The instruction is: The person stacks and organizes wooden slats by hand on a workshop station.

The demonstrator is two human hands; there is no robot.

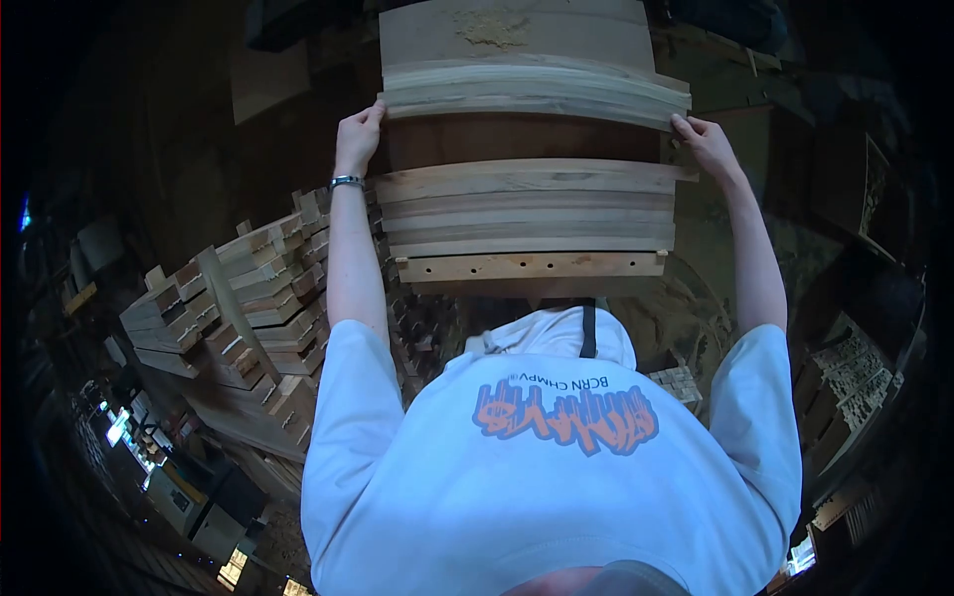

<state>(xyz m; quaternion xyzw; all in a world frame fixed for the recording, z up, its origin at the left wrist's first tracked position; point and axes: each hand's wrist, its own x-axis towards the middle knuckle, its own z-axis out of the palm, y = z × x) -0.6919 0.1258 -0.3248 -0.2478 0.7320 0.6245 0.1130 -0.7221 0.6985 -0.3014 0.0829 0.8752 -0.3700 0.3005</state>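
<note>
Several long wooden boards (pixel 537 89) lie side by side at the far end of the work surface. My left hand (pixel 360 139) is closed on the left end of the nearest of these boards, thumb toward its edge. At the opposite end, my right hand (pixel 704 144) pinches the same board's corner. Closer to me, a second group of wooden boards (pixel 527 204) lies parallel, with a dark gap between the two groups. A wooden strip with several dark holes (pixel 532 266) runs along the near side of that group.
Beyond the boards is a flat panel (pixel 596 30) with a small heap of sawdust (pixel 492 28). Tall stacks of cut timber (pixel 229 308) rise at my left. More stacked wood (pixel 850 372) stands at the right, and a machine-like box (pixel 184 502) is at lower left.
</note>
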